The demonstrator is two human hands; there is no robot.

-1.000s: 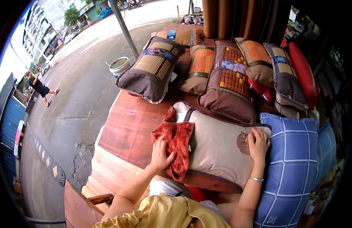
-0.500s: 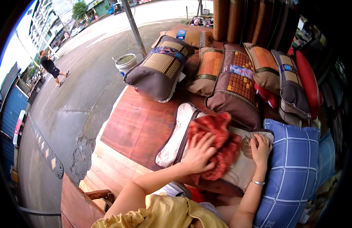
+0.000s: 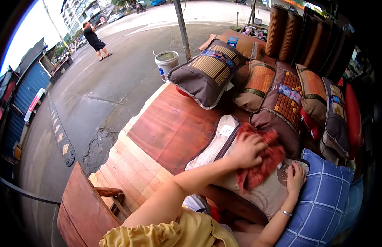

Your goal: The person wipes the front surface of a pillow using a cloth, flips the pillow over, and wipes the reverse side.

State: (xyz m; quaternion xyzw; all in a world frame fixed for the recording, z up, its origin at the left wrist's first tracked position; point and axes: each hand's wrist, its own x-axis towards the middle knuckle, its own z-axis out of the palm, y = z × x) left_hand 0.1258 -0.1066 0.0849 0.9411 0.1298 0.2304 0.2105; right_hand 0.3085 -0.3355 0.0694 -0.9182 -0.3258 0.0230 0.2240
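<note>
My left hand (image 3: 247,150) is closed over a crumpled red cloth (image 3: 257,175), pressing it onto a pale beige pillow (image 3: 207,154) with dark piping. A small white label (image 3: 226,130) shows near the pillow's far left end, and a brown leaf pattern at its right end is partly covered. My right hand (image 3: 296,178) lies on that right end, fingers extended against the fabric. Beside it leans a blue checked pillow (image 3: 322,199). The pillow's middle is hidden by the cloth.
Several pillows with woven panels, including a grey one (image 3: 195,84), lie along the far side of the wooden platform (image 3: 170,123). Rolled mats (image 3: 277,31) stand behind. A white bucket (image 3: 167,64) sits by a pole (image 3: 182,29). A person (image 3: 94,40) stands in the street.
The camera view has shifted, so the scene sits farther right. My left hand's fingers have gathered more tightly on the red cloth, and the label now shows. My right hand remains on the pillow's right end.
</note>
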